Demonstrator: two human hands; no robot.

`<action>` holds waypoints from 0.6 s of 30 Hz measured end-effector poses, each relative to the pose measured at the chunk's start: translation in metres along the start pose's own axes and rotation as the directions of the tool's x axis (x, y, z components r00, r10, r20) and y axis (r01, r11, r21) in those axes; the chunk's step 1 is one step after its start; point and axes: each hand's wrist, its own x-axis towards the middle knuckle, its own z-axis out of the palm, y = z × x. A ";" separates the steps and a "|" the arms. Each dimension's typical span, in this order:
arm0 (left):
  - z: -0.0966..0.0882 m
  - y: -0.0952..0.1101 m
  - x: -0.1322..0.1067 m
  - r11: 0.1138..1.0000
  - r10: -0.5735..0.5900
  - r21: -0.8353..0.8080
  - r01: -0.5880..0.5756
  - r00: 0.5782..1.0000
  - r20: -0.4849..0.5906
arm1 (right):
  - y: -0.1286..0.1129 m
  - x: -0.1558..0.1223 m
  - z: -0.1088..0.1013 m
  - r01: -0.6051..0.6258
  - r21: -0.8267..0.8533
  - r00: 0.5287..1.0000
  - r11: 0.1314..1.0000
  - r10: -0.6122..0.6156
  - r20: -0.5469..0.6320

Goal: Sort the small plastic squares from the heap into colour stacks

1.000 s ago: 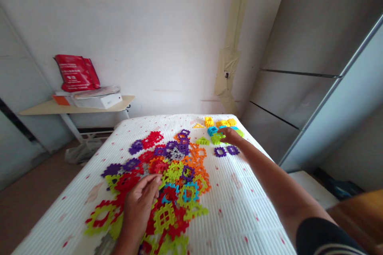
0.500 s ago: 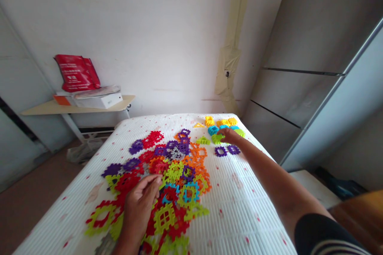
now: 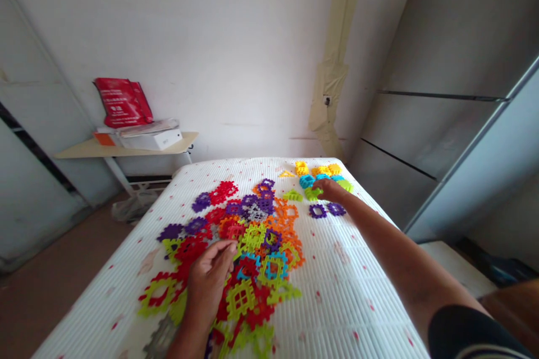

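Note:
My right hand [image 3: 332, 190] reaches to the far right of the bed-like surface, its fingers closed on a lime-green toothed plastic building piece [image 3: 312, 194]. Just beyond it sit blue pieces [image 3: 306, 181] and yellow pieces [image 3: 301, 168], grouped by colour. Two purple square frames [image 3: 318, 211] lie on the near side of that hand. Over the big mixed pile of interlocking pieces [image 3: 254, 236], my left hand [image 3: 210, 275] has thumb and fingers pressed together; whether anything is between them I cannot make out. Red, orange, purple, lime and blue pieces surround it.
A white ribbed cover [image 3: 337, 291] with red specks lies under the pieces. At the left, a small table [image 3: 84, 148] carries a red bag [image 3: 123, 104] and a white box [image 3: 158, 139]. A grey wardrobe [image 3: 421, 123] stands on the right, a wall behind.
The whole view has shifted, so everything appears slightly further right. Both hands keep nearly the same place relative to the pieces; the right hand stays at the lime-green piece.

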 end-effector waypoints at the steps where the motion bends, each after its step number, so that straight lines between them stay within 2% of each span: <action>1: 0.000 0.001 0.000 1.000 0.019 0.013 -0.019 1.000 -0.010 | -0.002 -0.001 -0.001 0.007 0.001 1.000 1.000 -0.007 -0.006; 5: -0.001 0.003 0.001 0.982 0.154 0.125 -0.144 0.985 -0.072 | -0.030 -0.009 -0.007 0.067 0.025 0.991 0.997 -0.064 -0.119; 8: -0.003 0.003 0.001 0.924 0.297 0.273 -0.267 0.952 -0.075 | -0.077 -0.023 -0.008 0.169 0.125 0.969 0.978 -0.141 -0.203; 11: -0.004 0.002 0.000 0.845 0.401 0.400 -0.354 0.916 -0.035 | -0.134 -0.042 -0.004 0.255 0.250 0.958 0.934 -0.208 -0.198; 14: -0.003 0.000 0.000 0.787 0.452 0.469 -0.401 0.892 0.004 | -0.180 -0.058 0.004 0.285 0.283 0.958 0.916 -0.262 -0.116; 18: 0.000 -0.002 0.000 0.727 0.486 0.528 -0.439 0.872 0.056 | -0.208 -0.063 0.017 0.273 0.216 0.961 0.938 -0.275 -0.018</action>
